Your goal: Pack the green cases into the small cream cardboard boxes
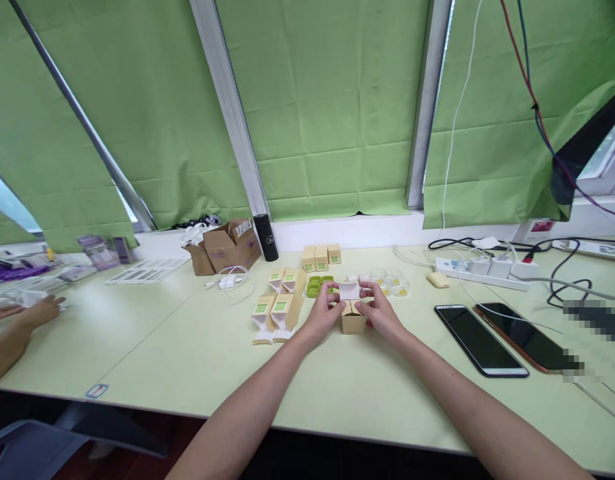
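Observation:
A small tan cardboard box [354, 325] stands between my hands, its white-lined lid flap raised and its small flaps folded inward. My left hand [326, 312] grips the box's left side, fingers at the raised flap and thumb by the folded flaps. On the other side my right hand [383, 312] holds it the same way. Left of my left hand lie several flattened cartons [271, 313] with green labels. Just behind my hands are green plastic cases [314, 287] and clear round containers [396, 285] with yellow bits in them. The inside of the box is hidden.
Closed tan boxes [321, 259] stand farther back. A brown carton [230, 248], a black bottle [266, 237] and a white charger [229, 282] are left. Two phones [482, 341] and a power strip [480, 272] with cables lie right. Another person's hands [40, 312] work far left.

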Tool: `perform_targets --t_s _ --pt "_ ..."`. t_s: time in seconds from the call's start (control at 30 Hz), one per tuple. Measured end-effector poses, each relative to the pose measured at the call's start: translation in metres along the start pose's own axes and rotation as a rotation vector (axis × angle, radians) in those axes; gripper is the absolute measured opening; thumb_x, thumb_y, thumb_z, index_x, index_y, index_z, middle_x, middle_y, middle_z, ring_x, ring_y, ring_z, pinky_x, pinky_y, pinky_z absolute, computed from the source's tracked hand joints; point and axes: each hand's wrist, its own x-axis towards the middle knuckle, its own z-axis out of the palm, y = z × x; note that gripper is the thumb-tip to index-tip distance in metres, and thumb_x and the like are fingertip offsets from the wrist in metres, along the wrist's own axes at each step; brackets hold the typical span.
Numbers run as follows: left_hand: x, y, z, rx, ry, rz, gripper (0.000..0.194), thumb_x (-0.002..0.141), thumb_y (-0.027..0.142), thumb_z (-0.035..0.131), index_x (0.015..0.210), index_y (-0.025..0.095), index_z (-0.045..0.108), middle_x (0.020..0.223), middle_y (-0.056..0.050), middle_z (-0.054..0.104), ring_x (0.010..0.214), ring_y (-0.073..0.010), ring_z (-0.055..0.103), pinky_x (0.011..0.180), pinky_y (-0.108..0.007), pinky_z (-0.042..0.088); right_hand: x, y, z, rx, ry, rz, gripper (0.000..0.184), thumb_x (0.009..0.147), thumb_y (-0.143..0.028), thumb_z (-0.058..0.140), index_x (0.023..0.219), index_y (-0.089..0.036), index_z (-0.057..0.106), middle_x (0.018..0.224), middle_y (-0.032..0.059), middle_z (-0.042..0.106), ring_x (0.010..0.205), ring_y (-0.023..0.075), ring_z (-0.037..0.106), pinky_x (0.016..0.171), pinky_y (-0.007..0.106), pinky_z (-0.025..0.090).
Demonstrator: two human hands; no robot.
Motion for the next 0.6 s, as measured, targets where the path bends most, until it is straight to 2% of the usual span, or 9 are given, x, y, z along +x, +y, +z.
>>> perform_targets --t_s 0.33,0.6 --pt "0.0006 0.0009 0.0005 -0.006 -0.028 0.019 0.045 0.083 0.043 0.079 0.110 0.023 0.049 0.098 -0.004 0.072 0.092 -0.0209 0.069 0.087 -0.034 0.049 -0.0009 -0.0016 0.0000 -0.017 -0.007 0.005 0.057 0.070 -0.042 0.070 0.121 -0.027 0.052 0.109 0.0012 0.052 0.072 0.0135 0.054 0.056 0.026 0.042" --pt "0.0012 -0.0017 -0.0004 0.014 -0.010 0.027 0.034 0.084 0.035 0.076 0.103 0.022 0.050 0.097 -0.003 0.069 0.097 -0.0202 0.067 0.088 -0.031 0.048 0.0003 0.0006 -0.0002 -0.027 -0.002 -0.010 0.057 0.071 -0.043 0.069 0.122 -0.026 0.052 0.111 0.0021 0.052 0.072 0.0133 0.053 0.056 0.026 0.041"
